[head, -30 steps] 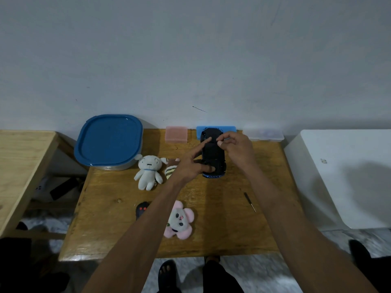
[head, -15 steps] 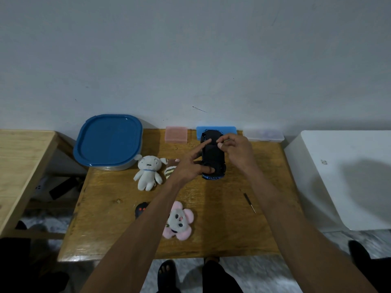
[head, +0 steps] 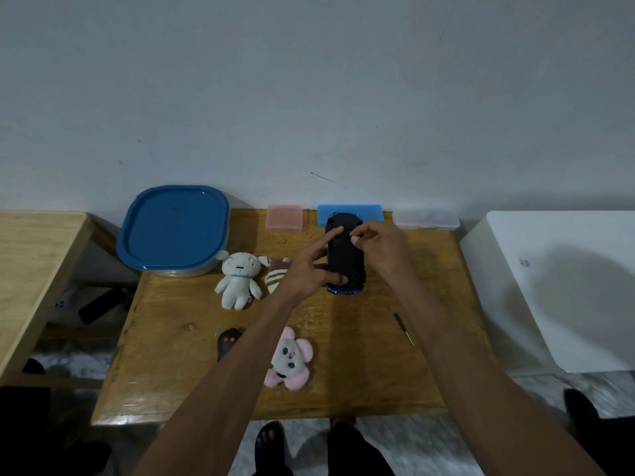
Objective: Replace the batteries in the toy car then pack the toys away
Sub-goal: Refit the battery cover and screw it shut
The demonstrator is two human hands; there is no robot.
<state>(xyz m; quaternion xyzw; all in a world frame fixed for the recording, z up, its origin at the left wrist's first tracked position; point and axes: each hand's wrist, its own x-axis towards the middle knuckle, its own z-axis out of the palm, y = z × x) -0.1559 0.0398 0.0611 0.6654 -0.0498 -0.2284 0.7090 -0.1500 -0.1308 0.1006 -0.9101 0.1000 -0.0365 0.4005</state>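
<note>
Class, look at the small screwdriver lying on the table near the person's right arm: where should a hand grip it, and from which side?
Grip the screwdriver by its dark handle, the thicker far end, pinching from above. It lies flat on the table with bare wood around it. The thin shaft points toward the near edge. The right hand is probably closest.

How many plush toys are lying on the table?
3. The white plush lies beside the blue-lidded container. The striped plush is partly hidden behind the left hand. The pink plush lies near the front edge.
</note>
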